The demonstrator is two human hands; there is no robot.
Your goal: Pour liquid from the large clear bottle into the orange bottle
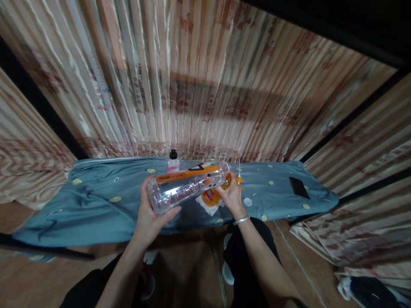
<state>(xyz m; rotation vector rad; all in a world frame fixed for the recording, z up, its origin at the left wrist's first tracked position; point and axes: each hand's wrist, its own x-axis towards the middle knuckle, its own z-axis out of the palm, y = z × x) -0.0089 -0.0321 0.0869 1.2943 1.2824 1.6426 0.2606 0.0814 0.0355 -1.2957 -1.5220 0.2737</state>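
Observation:
A large clear bottle (186, 188) with an orange label is tilted nearly on its side, its neck toward the right. My left hand (152, 214) is wrapped round its base end. Near the bottle's mouth, my right hand (233, 194) grips the neck of an orange-labelled container (212, 197), partly hidden by the bottle and fingers, which rests on a white tissue (209, 209). An orange and white pump top (239, 177) is just beyond my right hand. A white round cap (247, 201) lies to the right.
A small clear bottle with a black cap (173, 161) stands at the back of the blue cloth-covered surface (96, 192). A black phone (299, 188) lies at the right. Pleated curtains (192, 85) and dark frame bars (356, 113) surround it.

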